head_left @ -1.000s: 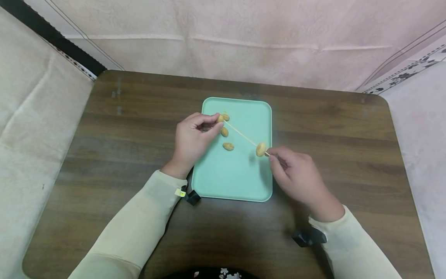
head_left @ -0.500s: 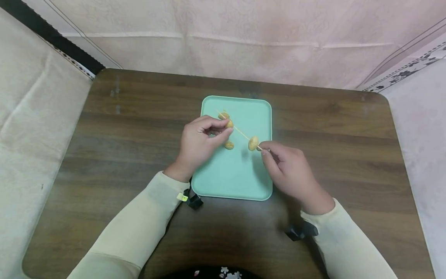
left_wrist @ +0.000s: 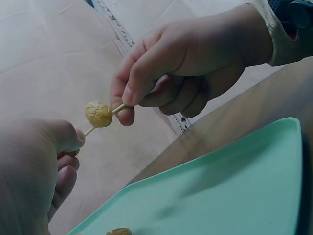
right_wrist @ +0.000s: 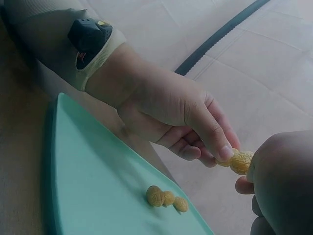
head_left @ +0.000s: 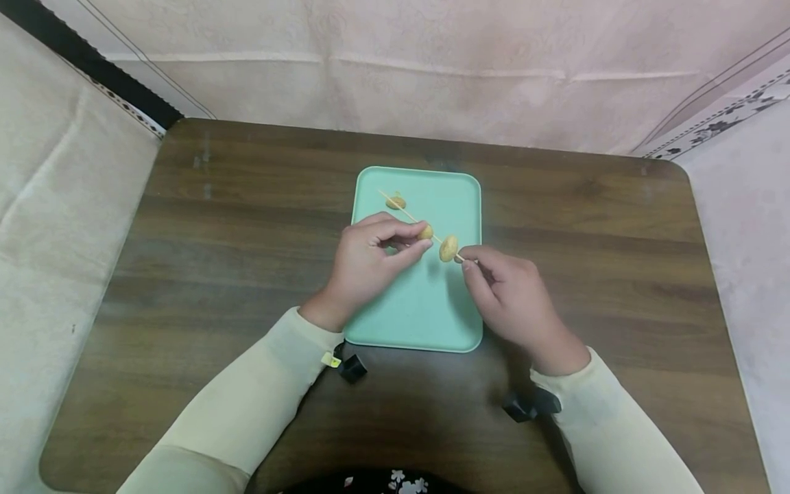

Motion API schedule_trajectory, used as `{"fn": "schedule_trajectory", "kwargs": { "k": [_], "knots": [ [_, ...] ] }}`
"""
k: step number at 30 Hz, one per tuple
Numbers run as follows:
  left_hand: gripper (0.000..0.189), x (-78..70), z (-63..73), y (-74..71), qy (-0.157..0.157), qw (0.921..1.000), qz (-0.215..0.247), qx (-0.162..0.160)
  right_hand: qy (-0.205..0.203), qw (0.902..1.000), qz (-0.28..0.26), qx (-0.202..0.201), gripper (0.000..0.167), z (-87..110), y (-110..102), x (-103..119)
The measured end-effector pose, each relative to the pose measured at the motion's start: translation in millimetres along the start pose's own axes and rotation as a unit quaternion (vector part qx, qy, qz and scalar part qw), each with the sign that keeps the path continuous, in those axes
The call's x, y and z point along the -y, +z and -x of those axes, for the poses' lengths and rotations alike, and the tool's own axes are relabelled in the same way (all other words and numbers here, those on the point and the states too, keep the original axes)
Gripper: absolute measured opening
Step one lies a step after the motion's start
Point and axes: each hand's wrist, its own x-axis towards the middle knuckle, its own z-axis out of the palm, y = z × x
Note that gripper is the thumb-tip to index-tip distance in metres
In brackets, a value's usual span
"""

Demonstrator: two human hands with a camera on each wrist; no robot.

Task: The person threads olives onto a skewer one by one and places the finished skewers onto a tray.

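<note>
A thin wooden skewer [head_left: 401, 207] slants over a mint-green tray [head_left: 413, 322]. Near its lower right end sits a wrinkled golden-brown ball [head_left: 448, 248], pierced by it. My right hand [head_left: 515, 295] pinches that end of the skewer between thumb and fingers. Farther up the stick, my left hand [head_left: 376, 261] pinches another golden-brown ball [head_left: 426, 232], which is on the skewer, a short gap from the first. The skewer's tip sticks out beyond the left fingers. In the right wrist view the right hand hides part of the skewered balls.
Loose golden-brown balls [right_wrist: 155, 196] lie in a row on the tray; the left hand hides some in the head view. The tray rests on a dark wooden table [head_left: 247, 206], with pale patterned cloth [head_left: 432, 82] behind it.
My left hand has slid its ball from the skewer's tip down toward the right hand, so the tip now shows behind it. The right hand has shifted slightly left and up.
</note>
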Motion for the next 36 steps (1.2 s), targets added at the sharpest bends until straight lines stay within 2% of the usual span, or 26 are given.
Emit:
{"fn": "schedule_trajectory", "kwargs": {
  "k": [11,20,27,32,36],
  "knots": [
    [0.027,-2.9,1.1,3.6,0.029,0.9995,-0.010,0.007,0.001,1.0000,-0.004,-0.006,0.017,-1.1,2.2,0.1],
    [0.033,-1.8,2.8,6.5,0.061,0.9979,-0.019,0.006,0.043,0.9990,-0.012,0.007,0.016,-0.8,2.6,0.7],
    [0.037,-1.2,2.0,8.4,0.079,0.9968,-0.008,0.008,0.051,0.9986,-0.014,0.005,0.019,-0.7,2.8,0.5],
    [0.039,-2.8,0.5,5.3,0.061,0.9977,-0.004,0.029,0.060,0.9982,-0.008,0.001,0.022,-0.5,2.6,-1.0],
    [0.034,-7.9,-4.8,-4.1,-0.012,0.9975,-0.045,0.053,0.066,0.9978,0.002,0.003,0.025,-0.1,1.9,-4.7]
  ]
}}
